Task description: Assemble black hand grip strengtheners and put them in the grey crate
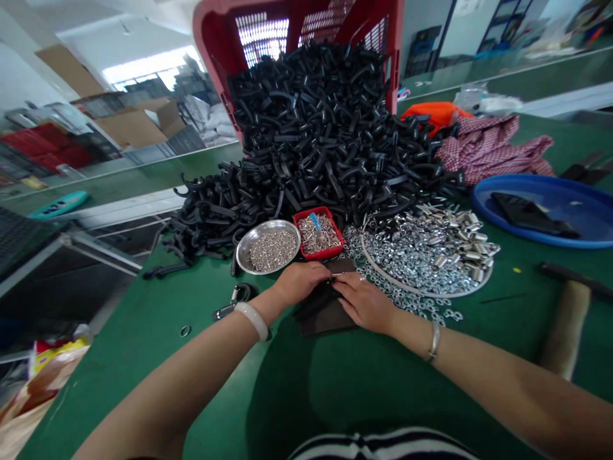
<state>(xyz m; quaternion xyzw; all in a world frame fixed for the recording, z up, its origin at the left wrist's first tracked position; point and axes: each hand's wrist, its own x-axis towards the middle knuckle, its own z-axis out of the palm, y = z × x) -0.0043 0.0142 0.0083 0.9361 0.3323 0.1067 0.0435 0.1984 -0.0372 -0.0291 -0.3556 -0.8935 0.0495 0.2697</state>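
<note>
Just under the fingers lies a flat black strip (313, 301), its long axis slanting up from lower left toward the right. The bare left hand (299, 284) and bare right hand (361, 303) sit about equally near it, their fingers bunched narrowly over it, though whether they grip it cannot be told. Beyond, a round steel dish (239, 250) holds tiny silver metal pieces (271, 250), and a red plastic tray (320, 255) holds slim metal fittings (313, 237). Curved black plastic pieces (311, 140) spill from a red plastic crate (211, 38).
</note>
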